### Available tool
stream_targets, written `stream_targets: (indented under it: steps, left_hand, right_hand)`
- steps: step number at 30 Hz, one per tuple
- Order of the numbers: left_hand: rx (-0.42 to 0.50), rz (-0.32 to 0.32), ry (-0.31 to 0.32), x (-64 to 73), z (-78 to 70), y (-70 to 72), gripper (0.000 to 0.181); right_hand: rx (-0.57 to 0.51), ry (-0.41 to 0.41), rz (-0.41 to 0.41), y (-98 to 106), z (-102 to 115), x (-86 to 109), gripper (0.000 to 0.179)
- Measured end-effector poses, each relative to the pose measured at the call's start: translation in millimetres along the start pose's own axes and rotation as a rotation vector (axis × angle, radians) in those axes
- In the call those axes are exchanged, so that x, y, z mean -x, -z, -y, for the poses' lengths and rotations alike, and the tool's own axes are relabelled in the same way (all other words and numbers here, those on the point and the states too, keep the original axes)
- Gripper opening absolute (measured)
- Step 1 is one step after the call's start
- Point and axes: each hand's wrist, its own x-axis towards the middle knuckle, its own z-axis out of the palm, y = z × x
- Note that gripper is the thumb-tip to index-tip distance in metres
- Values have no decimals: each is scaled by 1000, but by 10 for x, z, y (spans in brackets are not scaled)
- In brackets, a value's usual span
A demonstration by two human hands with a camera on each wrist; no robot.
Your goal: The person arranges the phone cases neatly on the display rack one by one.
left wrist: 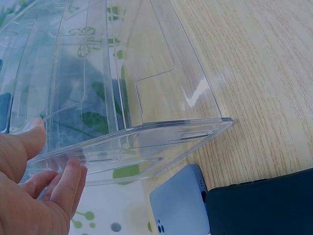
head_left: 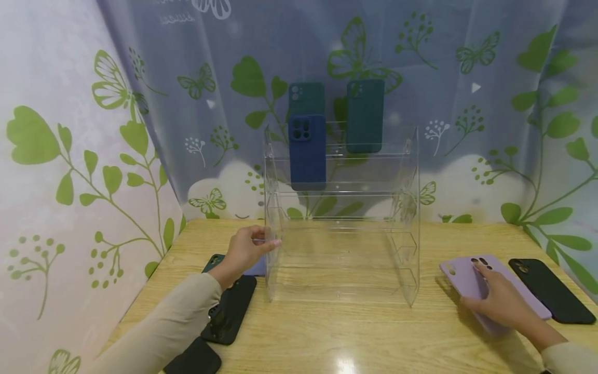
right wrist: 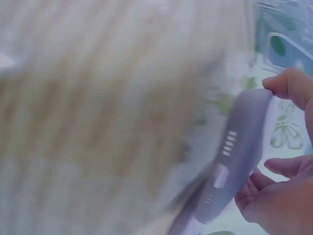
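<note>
A clear acrylic display stand (head_left: 343,291) with stepped tiers stands on the wooden table. My left hand (head_left: 247,246) grips its left side panel; in the left wrist view the thumb lies on the inner face and the fingers on the outer. My right hand (head_left: 502,301) holds a lilac phone case (head_left: 462,275) at the right, thumb on one edge and fingers on the other. Part of another lilac case shows below it. On the upper tiers lean two teal phone cases (head_left: 306,98), the left one partly hidden behind a blue phone case (head_left: 307,161).
Beside the lilac case lies a black phone case (head_left: 553,291). Left of the stand are more cases: a black one (head_left: 240,304), another dark one (head_left: 193,358), a dark green one (head_left: 215,259) and a light blue one (left wrist: 178,200). Patterned cloth hangs behind the table.
</note>
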Motion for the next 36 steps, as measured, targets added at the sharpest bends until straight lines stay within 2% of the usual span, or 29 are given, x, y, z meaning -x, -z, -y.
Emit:
stream_targets:
  steps: [10, 20, 36]
  left_hand:
    - [0, 4, -6, 4, 0, 0, 60]
    - [-11, 1, -11, 0, 6, 6, 59]
    - [-9, -8, -17, 4, -6, 1, 57]
  right_hand:
    - [-86, -83, -31, 316, 283, -36, 102]
    - [-141, -11, -208, 505, 704, -134, 102]
    - [-282, 41, -339, 882, 1473, -312, 100]
